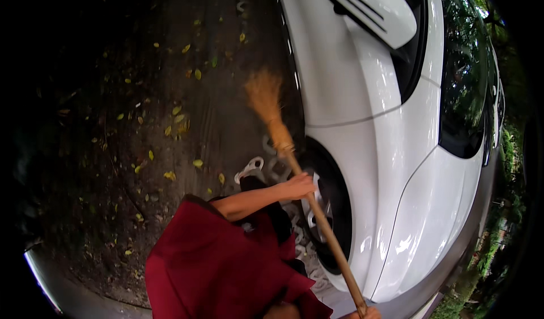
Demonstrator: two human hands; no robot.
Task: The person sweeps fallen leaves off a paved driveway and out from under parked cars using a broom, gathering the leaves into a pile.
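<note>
I hold a broom with a long wooden handle [326,228] and straw-coloured bristles [264,95]. My left hand [298,186] is closed around the middle of the handle, its bare forearm reaching out from a dark red sleeve [215,262]. At the bottom edge of the picture my right hand [365,313] grips the top end of the handle and is only partly in view. The bristles are blurred, over the dark ground beside the front of a white car [396,149]. The handle crosses in front of the car's wheel [334,205].
The white car fills the right side, its side mirror [377,7] at the top. Several yellow leaves [175,117] lie scattered on the dark wet ground to the left. A white sandal [249,168] shows near my forearm. Green shrubs [487,262] line the far right.
</note>
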